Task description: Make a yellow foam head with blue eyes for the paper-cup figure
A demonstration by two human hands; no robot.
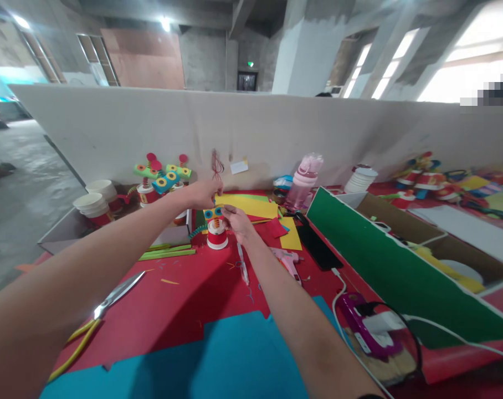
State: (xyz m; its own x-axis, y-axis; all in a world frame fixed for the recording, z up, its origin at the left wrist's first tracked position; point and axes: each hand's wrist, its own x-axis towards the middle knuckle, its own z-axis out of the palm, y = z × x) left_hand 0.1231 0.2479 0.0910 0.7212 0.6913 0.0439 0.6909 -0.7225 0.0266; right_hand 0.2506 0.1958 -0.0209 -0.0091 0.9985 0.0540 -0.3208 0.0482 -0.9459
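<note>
A small paper-cup figure (pixel 217 238) stands on the red tabletop in front of me. Its base is a red cup with a white rim, turned upside down, with an orange folded-paper neck and a yellow head (pixel 210 214) with blue round eyes. A green folded-paper strip (pixel 198 231) sticks out at its left. My right hand (pixel 236 223) pinches the right end of the head. Just above the head, my left hand (pixel 202 194) is closed, fingertips together; whatever it holds is too small to make out. Yellow paper sheets (pixel 251 206) lie behind the hands.
Scissors (pixel 104 307) with yellow handles lie at left, blue paper (pixel 243 343) at the front. A pink glue gun (pixel 290 261), pen (pixel 243 266) and phone (pixel 320 244) are on the right, beside a green-sided box (pixel 384 266). Similar figures (pixel 166 180) stand behind left.
</note>
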